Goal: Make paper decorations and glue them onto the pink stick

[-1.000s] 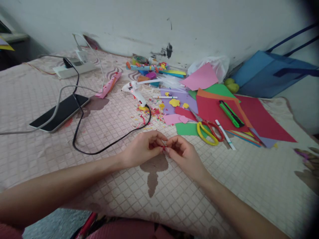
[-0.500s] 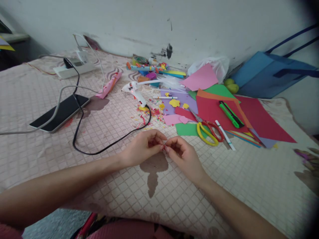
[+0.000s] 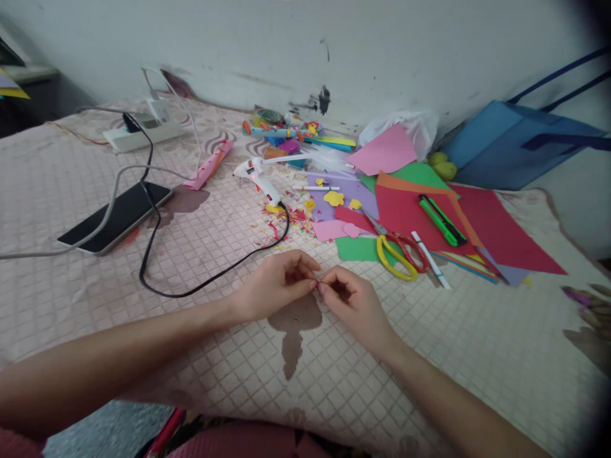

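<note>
Two bare hands meet at their fingertips in the head view, over a pale checked tablecloth (image 3: pixel 363 388). The left hand (image 3: pixel 272 286) and the right hand (image 3: pixel 356 302) are both closed to a narrow pinch, thumb to forefinger, with a tiny red piece (image 3: pixel 318 285) between them; the fingers cover most of it, so its shape cannot be told.

Beyond the left hand, a black cord (image 3: pixel 214 278) loops across the cloth, lying between that hand and the white glue gun (image 3: pixel 266 184), which rests with its nozzle toward the left. Colored paper scraps (image 3: pixel 291 219) are strewn beyond both hands, near the gun's handle. Well to the left of the left hand lies a dark flat device (image 3: pixel 114 217), crossed by a grey cable (image 3: pixel 111 207) and the black cord; a white power strip (image 3: pixel 143 135) is farther off on that side.

Just beyond the right hand is a green paper piece (image 3: pixel 358 249), partly under the yellow and red handles of the scissors (image 3: pixel 401 261). To the right of these is a white marker (image 3: pixel 430 261), and farther out a green cutter (image 3: pixel 442 221) lies on a red sheet (image 3: pixel 401 213). A purple sheet (image 3: pixel 363 187) with yellow flower shapes (image 3: pixel 334 198) lies beyond the green piece, and a blue bag (image 3: pixel 515 146) stands far beyond the right hand, by the wall (image 3: pixel 267 51)
</note>
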`<control>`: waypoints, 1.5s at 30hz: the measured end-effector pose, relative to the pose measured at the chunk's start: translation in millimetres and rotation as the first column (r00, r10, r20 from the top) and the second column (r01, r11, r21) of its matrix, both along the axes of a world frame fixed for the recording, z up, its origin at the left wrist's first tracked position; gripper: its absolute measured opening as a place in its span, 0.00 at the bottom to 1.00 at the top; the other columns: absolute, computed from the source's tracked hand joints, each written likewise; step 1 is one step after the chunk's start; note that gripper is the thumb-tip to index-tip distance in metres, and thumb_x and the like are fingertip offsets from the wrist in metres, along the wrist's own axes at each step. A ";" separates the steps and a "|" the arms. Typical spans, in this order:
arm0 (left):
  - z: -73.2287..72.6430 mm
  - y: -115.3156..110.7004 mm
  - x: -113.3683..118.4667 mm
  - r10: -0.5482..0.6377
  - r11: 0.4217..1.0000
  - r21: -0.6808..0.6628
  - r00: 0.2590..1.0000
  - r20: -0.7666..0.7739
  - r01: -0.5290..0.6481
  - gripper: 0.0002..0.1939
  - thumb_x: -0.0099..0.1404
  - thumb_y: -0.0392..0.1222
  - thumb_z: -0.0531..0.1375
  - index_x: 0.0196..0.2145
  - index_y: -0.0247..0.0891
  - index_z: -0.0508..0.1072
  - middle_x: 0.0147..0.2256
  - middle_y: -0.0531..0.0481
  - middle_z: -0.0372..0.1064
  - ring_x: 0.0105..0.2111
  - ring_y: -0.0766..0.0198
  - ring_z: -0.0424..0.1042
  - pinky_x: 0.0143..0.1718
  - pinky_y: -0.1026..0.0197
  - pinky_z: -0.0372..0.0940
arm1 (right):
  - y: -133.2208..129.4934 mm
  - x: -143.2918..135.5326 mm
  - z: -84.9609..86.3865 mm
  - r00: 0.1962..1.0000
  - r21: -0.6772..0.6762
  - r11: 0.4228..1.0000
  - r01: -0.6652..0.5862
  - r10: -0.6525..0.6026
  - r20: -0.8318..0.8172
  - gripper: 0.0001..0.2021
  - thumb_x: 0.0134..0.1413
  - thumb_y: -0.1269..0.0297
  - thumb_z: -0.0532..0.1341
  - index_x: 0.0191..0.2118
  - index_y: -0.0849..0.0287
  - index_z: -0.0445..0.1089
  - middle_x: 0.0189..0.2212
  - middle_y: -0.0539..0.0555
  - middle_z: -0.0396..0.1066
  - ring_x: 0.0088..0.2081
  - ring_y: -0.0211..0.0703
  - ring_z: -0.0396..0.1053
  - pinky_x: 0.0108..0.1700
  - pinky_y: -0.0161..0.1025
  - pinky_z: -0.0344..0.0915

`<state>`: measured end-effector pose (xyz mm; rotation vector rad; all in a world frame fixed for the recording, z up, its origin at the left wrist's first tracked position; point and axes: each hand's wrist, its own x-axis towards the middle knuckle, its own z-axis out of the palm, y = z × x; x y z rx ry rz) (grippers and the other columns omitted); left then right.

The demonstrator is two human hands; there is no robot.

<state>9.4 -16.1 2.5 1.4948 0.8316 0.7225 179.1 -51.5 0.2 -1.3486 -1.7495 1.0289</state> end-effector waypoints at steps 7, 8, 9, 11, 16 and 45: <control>-2.7 4.4 -2.1 -0.010 0.993 -0.120 0.997 0.071 0.018 0.10 0.57 0.38 0.59 0.37 0.32 0.66 0.29 0.51 0.69 0.29 0.68 0.69 0.32 0.64 0.64 | 2.0 2.2 0.0 0.993 -0.087 0.996 -0.032 0.021 -0.118 0.09 0.57 0.63 0.53 0.28 0.59 0.63 0.22 0.47 0.60 0.25 0.34 0.58 0.26 0.32 0.56; -2.0 4.1 -2.6 -0.005 0.993 -0.118 0.997 0.073 0.013 0.11 0.57 0.38 0.60 0.37 0.32 0.66 0.28 0.51 0.68 0.29 0.68 0.69 0.32 0.64 0.64 | 2.6 2.6 0.0 0.987 -0.129 0.991 -0.044 0.023 -0.159 0.11 0.58 0.61 0.52 0.28 0.59 0.63 0.22 0.47 0.61 0.25 0.35 0.59 0.26 0.32 0.56; -1.4 3.7 -2.9 -0.002 0.994 -0.113 0.997 0.073 0.010 0.11 0.57 0.38 0.60 0.38 0.32 0.66 0.28 0.51 0.68 0.29 0.68 0.69 0.32 0.64 0.64 | 3.1 3.0 0.1 0.982 -0.161 0.985 -0.058 0.026 -0.190 0.12 0.59 0.59 0.52 0.27 0.59 0.63 0.22 0.48 0.61 0.25 0.35 0.60 0.26 0.32 0.57; -0.6 2.8 -3.3 -0.004 0.995 -0.101 0.998 0.067 0.010 0.11 0.57 0.38 0.60 0.37 0.32 0.66 0.28 0.51 0.68 0.28 0.68 0.69 0.31 0.64 0.63 | 4.1 3.3 0.2 0.978 -0.190 0.979 -0.071 0.030 -0.207 0.13 0.58 0.58 0.52 0.27 0.59 0.63 0.21 0.48 0.61 0.24 0.34 0.59 0.26 0.32 0.56; -0.6 1.5 -2.6 -0.009 0.996 -0.089 0.999 0.053 0.013 0.10 0.57 0.38 0.60 0.37 0.33 0.67 0.28 0.51 0.69 0.28 0.68 0.69 0.31 0.65 0.63 | 4.8 2.6 -0.9 0.989 -0.151 0.987 -0.049 0.026 -0.145 0.08 0.54 0.64 0.56 0.26 0.59 0.62 0.20 0.45 0.56 0.23 0.33 0.53 0.24 0.32 0.51; -5.6 4.0 -2.1 0.007 0.969 -0.245 0.990 0.143 0.029 0.11 0.53 0.42 0.63 0.32 0.35 0.68 0.27 0.52 0.66 0.28 0.68 0.65 0.30 0.66 0.58 | 5.9 -6.7 -11.3 0.990 -0.113 0.993 -0.016 0.000 -0.140 0.09 0.55 0.63 0.53 0.25 0.58 0.59 0.21 0.47 0.56 0.25 0.36 0.55 0.26 0.32 0.52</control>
